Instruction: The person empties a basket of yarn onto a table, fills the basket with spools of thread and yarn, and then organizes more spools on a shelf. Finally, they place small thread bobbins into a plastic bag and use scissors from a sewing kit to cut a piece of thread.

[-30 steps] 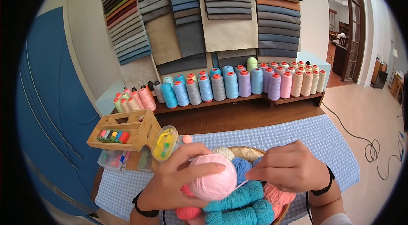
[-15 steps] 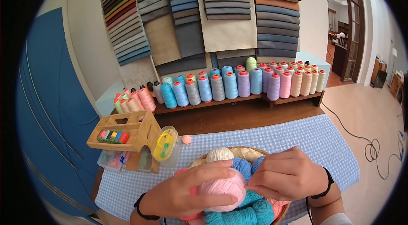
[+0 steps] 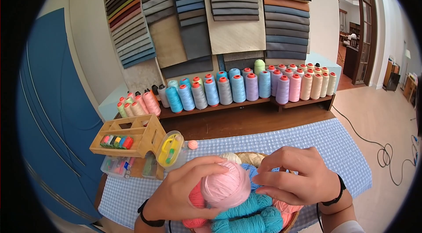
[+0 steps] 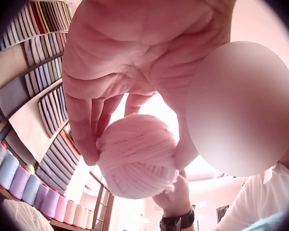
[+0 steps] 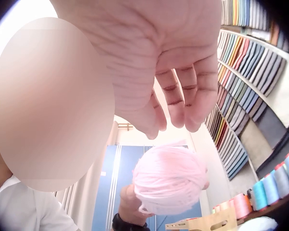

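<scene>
A ball of pale pink yarn (image 3: 226, 184) sits in the grip of my left hand (image 3: 187, 189), thumb below and fingers over the top. The left wrist view shows the ball (image 4: 137, 156) held between fingertips and thumb. To its right, my right hand (image 3: 301, 176) has thumb and fingertips brought together close to the ball, at the pink yarn's loose strand, which is hardly visible now. Seen from the right wrist, the fingers of the right hand (image 5: 183, 91) bend above the ball. Beneath both hands lie teal yarn skeins (image 3: 248, 224) in a round basket (image 3: 296, 222).
Coral yarn (image 3: 285, 206), blue yarn and cream yarn also fill the basket. A wooden organizer (image 3: 145, 138), a clear box with a yellow lid (image 3: 171, 149) and a small peach ball (image 3: 192, 144) stand left on the checked cloth (image 3: 334, 158). Thread cones (image 3: 238, 88) line the back shelf.
The pink ball dipped and moved right, then rose and turned in my left hand. My right hand stayed beside it, its fingers shifting; the strand stretched between them earlier no longer shows clearly.
</scene>
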The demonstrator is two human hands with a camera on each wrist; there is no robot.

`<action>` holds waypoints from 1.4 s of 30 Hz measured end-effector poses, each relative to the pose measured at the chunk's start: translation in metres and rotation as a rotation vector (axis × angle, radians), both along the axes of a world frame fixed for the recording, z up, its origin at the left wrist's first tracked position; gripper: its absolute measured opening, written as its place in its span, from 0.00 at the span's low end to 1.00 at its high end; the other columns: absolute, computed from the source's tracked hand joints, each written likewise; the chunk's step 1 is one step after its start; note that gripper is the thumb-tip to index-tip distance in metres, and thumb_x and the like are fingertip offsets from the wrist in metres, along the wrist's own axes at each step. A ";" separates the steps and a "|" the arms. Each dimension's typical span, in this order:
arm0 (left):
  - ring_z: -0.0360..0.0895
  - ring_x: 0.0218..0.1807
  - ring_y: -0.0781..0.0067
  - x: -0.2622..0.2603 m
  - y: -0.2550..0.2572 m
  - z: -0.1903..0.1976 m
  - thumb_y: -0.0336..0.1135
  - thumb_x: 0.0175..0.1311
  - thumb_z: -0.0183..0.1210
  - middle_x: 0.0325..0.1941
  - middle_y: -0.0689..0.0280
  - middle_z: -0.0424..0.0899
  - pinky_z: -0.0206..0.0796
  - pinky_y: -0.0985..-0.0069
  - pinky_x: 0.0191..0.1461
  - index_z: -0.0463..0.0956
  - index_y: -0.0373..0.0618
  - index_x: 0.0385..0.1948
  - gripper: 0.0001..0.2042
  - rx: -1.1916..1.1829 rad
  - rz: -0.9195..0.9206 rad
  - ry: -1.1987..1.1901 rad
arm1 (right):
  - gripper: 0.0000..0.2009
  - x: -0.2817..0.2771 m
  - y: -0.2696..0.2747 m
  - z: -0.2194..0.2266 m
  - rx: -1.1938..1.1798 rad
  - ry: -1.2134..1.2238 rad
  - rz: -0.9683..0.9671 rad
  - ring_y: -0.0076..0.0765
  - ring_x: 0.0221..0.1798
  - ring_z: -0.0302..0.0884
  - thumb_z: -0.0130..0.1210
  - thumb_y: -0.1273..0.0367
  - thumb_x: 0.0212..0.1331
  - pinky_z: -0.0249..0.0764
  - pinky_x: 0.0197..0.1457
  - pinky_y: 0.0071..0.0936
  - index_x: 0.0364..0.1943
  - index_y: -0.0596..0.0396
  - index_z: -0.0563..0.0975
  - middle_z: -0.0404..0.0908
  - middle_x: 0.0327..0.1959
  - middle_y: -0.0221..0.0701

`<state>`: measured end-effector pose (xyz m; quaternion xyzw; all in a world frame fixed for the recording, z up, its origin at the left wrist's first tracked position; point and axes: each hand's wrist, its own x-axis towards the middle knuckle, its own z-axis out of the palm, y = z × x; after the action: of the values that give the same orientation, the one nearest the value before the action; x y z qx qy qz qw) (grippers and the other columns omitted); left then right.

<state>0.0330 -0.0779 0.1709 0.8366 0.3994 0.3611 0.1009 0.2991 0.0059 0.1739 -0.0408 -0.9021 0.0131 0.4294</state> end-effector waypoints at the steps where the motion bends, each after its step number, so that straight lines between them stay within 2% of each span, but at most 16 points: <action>1: 0.79 0.62 0.54 -0.001 0.000 -0.001 0.33 0.42 0.78 0.63 0.54 0.78 0.72 0.63 0.65 0.74 0.44 0.58 0.35 -0.049 -0.004 -0.025 | 0.12 0.000 -0.001 0.000 0.002 -0.020 -0.018 0.27 0.34 0.82 0.68 0.67 0.52 0.74 0.23 0.23 0.40 0.50 0.82 0.79 0.39 0.26; 6: 0.80 0.62 0.56 -0.007 -0.002 0.002 0.37 0.42 0.79 0.61 0.53 0.81 0.72 0.64 0.66 0.73 0.43 0.60 0.38 -0.283 -0.003 -0.054 | 0.14 0.000 0.001 -0.001 0.051 -0.040 -0.036 0.27 0.35 0.82 0.68 0.67 0.51 0.74 0.23 0.22 0.42 0.50 0.82 0.79 0.40 0.26; 8: 0.81 0.60 0.60 -0.009 0.000 -0.001 0.40 0.32 0.83 0.59 0.53 0.82 0.72 0.64 0.64 0.76 0.39 0.54 0.40 -0.329 -0.039 -0.122 | 0.14 -0.001 0.001 -0.001 0.056 -0.047 -0.034 0.27 0.34 0.82 0.68 0.67 0.50 0.75 0.24 0.23 0.43 0.51 0.82 0.79 0.40 0.26; 11: 0.80 0.61 0.58 -0.007 0.004 -0.008 0.39 0.33 0.83 0.60 0.52 0.82 0.71 0.62 0.65 0.76 0.40 0.55 0.40 -0.218 -0.132 -0.174 | 0.15 -0.002 0.000 -0.001 0.039 -0.063 -0.032 0.29 0.35 0.82 0.68 0.67 0.50 0.76 0.24 0.24 0.43 0.52 0.82 0.79 0.40 0.27; 16: 0.80 0.62 0.55 -0.003 0.003 -0.005 0.37 0.34 0.82 0.61 0.52 0.81 0.71 0.61 0.65 0.76 0.43 0.55 0.38 -0.174 -0.135 -0.124 | 0.13 -0.003 0.000 -0.002 0.012 -0.063 0.024 0.31 0.36 0.83 0.68 0.67 0.52 0.78 0.26 0.25 0.41 0.54 0.81 0.79 0.37 0.29; 20: 0.80 0.61 0.52 -0.002 0.002 -0.003 0.36 0.34 0.81 0.62 0.52 0.80 0.72 0.60 0.64 0.76 0.45 0.54 0.37 -0.124 -0.145 -0.044 | 0.11 -0.003 -0.001 -0.002 0.006 -0.072 0.044 0.29 0.35 0.83 0.67 0.68 0.52 0.78 0.26 0.25 0.38 0.54 0.81 0.79 0.35 0.28; 25: 0.80 0.60 0.51 0.000 0.002 -0.004 0.35 0.34 0.81 0.62 0.51 0.80 0.73 0.60 0.62 0.77 0.46 0.54 0.37 -0.093 -0.146 -0.052 | 0.09 -0.002 0.001 -0.007 0.014 -0.103 0.047 0.27 0.32 0.81 0.66 0.69 0.51 0.76 0.24 0.24 0.35 0.53 0.79 0.78 0.33 0.26; 42: 0.79 0.62 0.50 0.004 -0.002 -0.003 0.34 0.36 0.82 0.62 0.49 0.78 0.74 0.61 0.64 0.78 0.43 0.54 0.35 -0.112 -0.179 -0.009 | 0.09 -0.001 0.004 -0.009 -0.049 -0.149 0.127 0.28 0.33 0.82 0.59 0.71 0.53 0.75 0.23 0.25 0.40 0.54 0.79 0.79 0.36 0.26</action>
<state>0.0372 -0.0796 0.1683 0.8603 0.3421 0.3317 0.1812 0.2986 0.0095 0.1648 0.0050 -0.9318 0.0590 0.3582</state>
